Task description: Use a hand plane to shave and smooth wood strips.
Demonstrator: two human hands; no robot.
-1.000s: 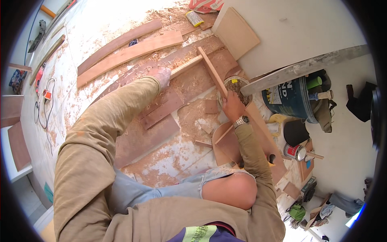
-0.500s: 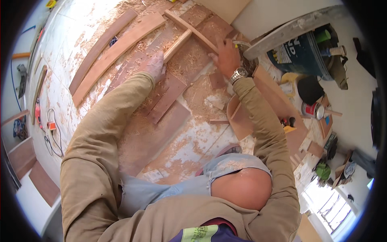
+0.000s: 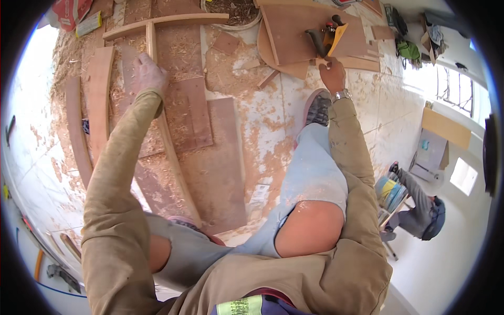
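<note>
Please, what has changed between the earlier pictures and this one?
The right hand let go of the crosspiece and moved rightward to the hand plane; whether it grips it is unclear. The view has turned right. The left hand still holds the long wooden strip.

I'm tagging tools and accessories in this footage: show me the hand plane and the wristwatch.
Hand plane (image 3: 337,41): head view, on its yellow body.
Wristwatch (image 3: 343,94): head view, on its metal surface.
</note>
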